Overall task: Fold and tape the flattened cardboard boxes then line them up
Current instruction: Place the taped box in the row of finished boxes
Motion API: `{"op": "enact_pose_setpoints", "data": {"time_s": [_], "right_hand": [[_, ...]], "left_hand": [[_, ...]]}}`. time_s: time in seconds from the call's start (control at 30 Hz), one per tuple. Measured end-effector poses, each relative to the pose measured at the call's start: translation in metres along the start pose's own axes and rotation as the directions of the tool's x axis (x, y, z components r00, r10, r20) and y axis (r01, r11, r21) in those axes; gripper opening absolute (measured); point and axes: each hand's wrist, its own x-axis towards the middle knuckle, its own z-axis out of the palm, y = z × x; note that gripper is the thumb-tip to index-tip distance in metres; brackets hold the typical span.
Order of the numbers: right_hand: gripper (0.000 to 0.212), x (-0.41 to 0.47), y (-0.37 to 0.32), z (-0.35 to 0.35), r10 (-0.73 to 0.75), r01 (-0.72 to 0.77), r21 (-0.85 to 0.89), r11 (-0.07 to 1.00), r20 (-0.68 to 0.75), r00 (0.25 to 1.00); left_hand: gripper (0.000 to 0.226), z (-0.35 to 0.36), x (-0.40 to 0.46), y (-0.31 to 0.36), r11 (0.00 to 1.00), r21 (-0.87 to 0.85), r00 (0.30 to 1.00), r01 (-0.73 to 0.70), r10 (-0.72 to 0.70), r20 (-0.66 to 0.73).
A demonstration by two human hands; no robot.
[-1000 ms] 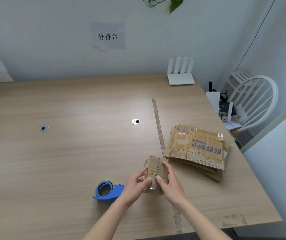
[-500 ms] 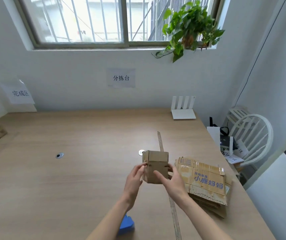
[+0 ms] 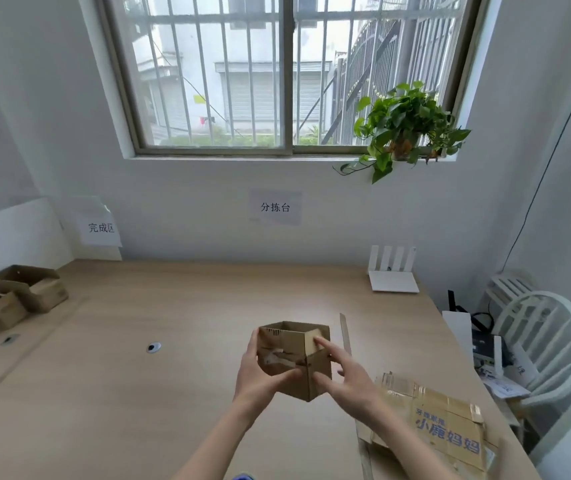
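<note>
A small folded cardboard box (image 3: 285, 346) is held up above the wooden table (image 3: 173, 393), its open top facing up and one corner edge turned toward me. My left hand (image 3: 259, 375) grips its left side, thumb across the front face. My right hand (image 3: 348, 379) touches the right face with spread, fairly straight fingers. A stack of flattened boxes (image 3: 446, 431) with blue print lies at the table's near right. Two folded boxes (image 3: 31, 289) stand side by side at the far left.
A blue tape dispenser (image 3: 242, 477) peeks in at the bottom edge. A thin cardboard strip (image 3: 344, 336) lies behind the held box. A white router (image 3: 393, 271) sits at the back right, a white chair (image 3: 547, 341) stands beyond the table's right edge.
Both hands lifted the small box off the table and turned it so its open top faces up. My view tilted upward, bringing in the window and the two boxes at far left.
</note>
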Motion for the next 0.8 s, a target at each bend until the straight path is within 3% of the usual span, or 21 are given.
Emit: {"op": "enact_pose_setpoints", "data": {"time_s": [0.07, 0.13, 0.33, 0.53, 0.8], "right_hand": [[0.073, 0.016, -0.011, 0.004, -0.034, 0.037, -0.088, 0.995, 0.036, 0.999], [0.079, 0.034, -0.024, 0.011, -0.075, 0.078, -0.106, 0.991, 0.027, 0.997], [0.069, 0.082, -0.074, 0.055, -0.215, 0.215, -0.004, 0.977, 0.019, 0.976], [0.072, 0.122, -0.164, 0.150, -0.360, 0.362, -0.004, 0.932, 0.092, 0.928], [0.070, 0.147, -0.288, 0.356, -0.491, 0.497, 0.041, 0.867, 0.242, 0.837]], "left_hand": [[0.115, -0.014, 0.004, 0.006, 0.998, 0.060, 0.998, -0.018, 0.021, -0.052], [0.117, -0.030, 0.008, 0.012, 0.996, 0.088, 0.995, -0.022, 0.030, -0.096], [0.091, -0.112, 0.020, 0.027, 0.964, 0.265, 0.968, 0.014, 0.053, -0.244], [0.071, -0.248, -0.010, 0.022, 0.735, 0.638, 0.917, 0.230, 0.055, -0.394], [0.065, -0.476, -0.077, -0.011, 0.573, 0.694, 0.838, 0.436, 0.023, -0.545]]}}
